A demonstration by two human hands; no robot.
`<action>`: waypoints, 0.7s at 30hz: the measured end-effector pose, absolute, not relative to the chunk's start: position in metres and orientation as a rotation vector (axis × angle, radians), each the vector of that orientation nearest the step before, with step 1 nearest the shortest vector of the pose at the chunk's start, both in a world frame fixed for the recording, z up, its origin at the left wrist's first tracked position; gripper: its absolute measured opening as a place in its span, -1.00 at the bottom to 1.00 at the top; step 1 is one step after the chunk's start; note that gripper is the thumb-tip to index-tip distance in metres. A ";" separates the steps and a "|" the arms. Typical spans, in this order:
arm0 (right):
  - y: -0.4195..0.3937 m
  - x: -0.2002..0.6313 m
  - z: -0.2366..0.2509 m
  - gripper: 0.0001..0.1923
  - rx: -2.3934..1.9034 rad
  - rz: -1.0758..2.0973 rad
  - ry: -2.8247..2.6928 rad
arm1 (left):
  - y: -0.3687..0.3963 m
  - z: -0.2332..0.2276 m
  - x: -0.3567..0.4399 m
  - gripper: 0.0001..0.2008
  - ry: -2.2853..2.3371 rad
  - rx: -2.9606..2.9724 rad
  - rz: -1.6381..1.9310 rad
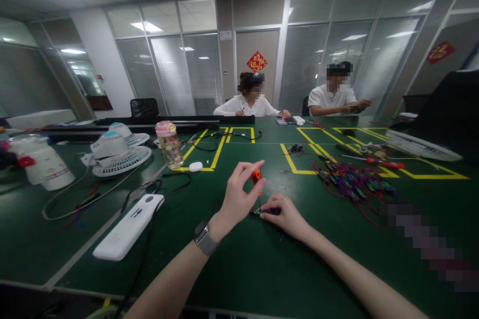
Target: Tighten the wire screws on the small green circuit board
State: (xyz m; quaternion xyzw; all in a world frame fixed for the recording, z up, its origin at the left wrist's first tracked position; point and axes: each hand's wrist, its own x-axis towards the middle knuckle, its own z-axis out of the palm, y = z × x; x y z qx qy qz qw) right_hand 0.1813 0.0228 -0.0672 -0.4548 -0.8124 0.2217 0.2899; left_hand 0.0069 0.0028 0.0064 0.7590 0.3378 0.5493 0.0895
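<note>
Near the middle of the green table, my left hand [241, 194] is closed around the orange handle of a small screwdriver [256, 176]. The screwdriver stands upright, its thin shaft reaching down to a little green connector board [256, 212] on the tabletop. Pinching the right end of that board is my right hand [283, 213], thumb and fingers together. Dark wires run from the board under my right fingers, which partly hide it. Whether the screwdriver's tip sits in a screw is too small to tell.
To the right lies a tangle of red and blue wires with green boards [352, 179], beside a red-handled screwdriver [385, 162]. A white power strip [129, 226], a pink-lidded bottle [169, 145] and white fans [121, 154] stand left. Two people sit across the table [224, 269].
</note>
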 end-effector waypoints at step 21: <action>0.023 0.181 -0.067 -0.83 -1.224 0.604 -2.177 | 0.003 0.006 0.008 -0.66 0.991 2.250 1.648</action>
